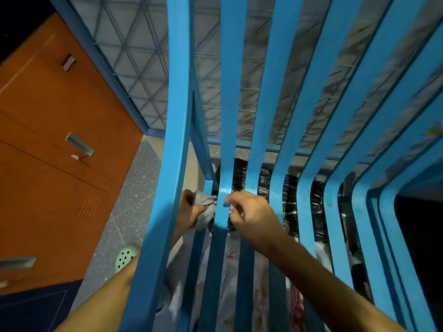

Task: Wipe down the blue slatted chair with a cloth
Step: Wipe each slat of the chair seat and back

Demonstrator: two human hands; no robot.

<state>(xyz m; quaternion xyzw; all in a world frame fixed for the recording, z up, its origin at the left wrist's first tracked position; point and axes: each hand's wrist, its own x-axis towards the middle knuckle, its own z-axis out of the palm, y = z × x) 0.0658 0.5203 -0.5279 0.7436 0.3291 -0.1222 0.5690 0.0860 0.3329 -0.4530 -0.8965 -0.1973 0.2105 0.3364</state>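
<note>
Nearest, both bare forearms reach in over the bright blue painted slatted chair [178, 97]. The left one passes beneath its outer rail, close to a pale green perforated clog [126, 257] on the speckled floor.

Further in, the left hand [189, 210] clenches a grey crumpled cloth [208, 208] in the gap beside the second slat, at the bend where seat meets back. The right hand [251, 214] sits on the other side of that slat with its fingers curled against the edge. I cannot tell whether it pinches the cloth's far end, grips the slat, or only touches it.

The main risk, as I judge it, is losing the cloth. It is bunched in a narrow gap, so a hard pull could tug it free and drop it onto the white red-printed plastic bag [230, 271] below. Knuckles could also scrape or jam between the slats. A wadded cloth may skip the slat's back face.

Beyond lie a black crinkled plastic sack [239, 172], a wire mesh panel [143, 56] and orange metal lockers [60, 140].
</note>
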